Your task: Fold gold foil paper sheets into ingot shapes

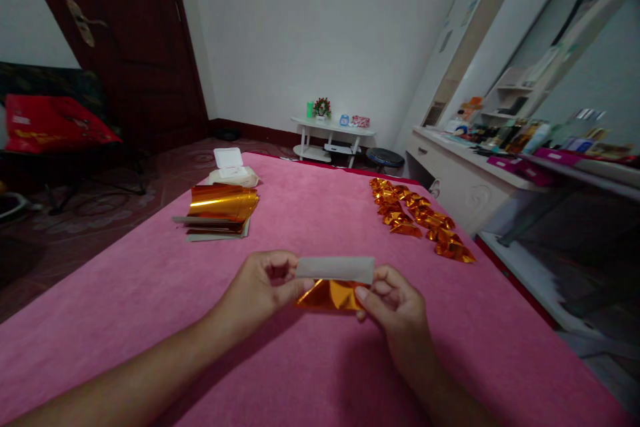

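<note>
Between my hands is a sheet of gold foil paper (345,295), partly folded, with a grey-white backing strip along its upper edge. My left hand (273,280) pinches its left end, thumb on the gold side. At the right end, my right hand (395,300) grips it with the thumb pressed on the foil and fingers curled behind. The paper is held above the pink cover. A stack of gold foil sheets (223,203) lies at the left, some grey-backed edges showing. On the right lie rows of folded gold foil pieces (400,210).
The pink cover (310,213) spreads beneath everything. An open white box (229,159) stands behind the sheet stack. Farther off are a small white table (333,127), a dark round stool (385,158) and a dresser (455,167) with bottles. A red bag (57,123) rests on a chair at left.
</note>
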Motion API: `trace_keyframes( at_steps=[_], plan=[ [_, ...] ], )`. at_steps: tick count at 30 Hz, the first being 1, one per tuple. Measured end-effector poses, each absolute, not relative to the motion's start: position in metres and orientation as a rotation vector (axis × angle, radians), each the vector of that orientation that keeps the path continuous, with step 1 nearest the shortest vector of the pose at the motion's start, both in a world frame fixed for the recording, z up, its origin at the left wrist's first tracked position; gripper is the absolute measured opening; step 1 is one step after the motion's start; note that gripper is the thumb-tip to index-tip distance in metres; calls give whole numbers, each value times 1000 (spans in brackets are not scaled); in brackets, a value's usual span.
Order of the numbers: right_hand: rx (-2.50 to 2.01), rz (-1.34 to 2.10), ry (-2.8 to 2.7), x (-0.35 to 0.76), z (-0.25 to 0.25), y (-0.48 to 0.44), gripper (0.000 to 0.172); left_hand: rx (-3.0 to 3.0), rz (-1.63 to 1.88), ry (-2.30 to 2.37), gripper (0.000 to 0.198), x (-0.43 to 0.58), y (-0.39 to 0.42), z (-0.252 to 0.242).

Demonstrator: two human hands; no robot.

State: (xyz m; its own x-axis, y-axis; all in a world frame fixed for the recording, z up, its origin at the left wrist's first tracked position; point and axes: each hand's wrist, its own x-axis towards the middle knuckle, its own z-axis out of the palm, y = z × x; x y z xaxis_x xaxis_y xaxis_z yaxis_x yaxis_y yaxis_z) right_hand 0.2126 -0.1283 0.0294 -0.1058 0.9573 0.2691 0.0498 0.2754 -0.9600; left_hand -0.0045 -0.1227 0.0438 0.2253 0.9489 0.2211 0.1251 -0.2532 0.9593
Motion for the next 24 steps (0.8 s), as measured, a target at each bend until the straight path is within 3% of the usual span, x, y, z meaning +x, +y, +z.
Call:
trace_keyframes(
  at_steps=[4, 9, 17, 24],
  plan=[
    [-1132, 1567, -1072, 205, 29, -127, 35, 922, 910, 979, 38, -2, -119, 38],
    [-1183, 1741, -915, 204, 29, -125, 43, 672, 814, 877, 33, -10, -116, 30],
    [-1154, 1867, -676, 202, 26, -124, 34, 566, 757, 714, 14, -15, -110, 26],
    [-1152, 1884, -588, 199, 31, -128, 24, 550, 772, 718, 16, -16, -110, 22]
  ],
)
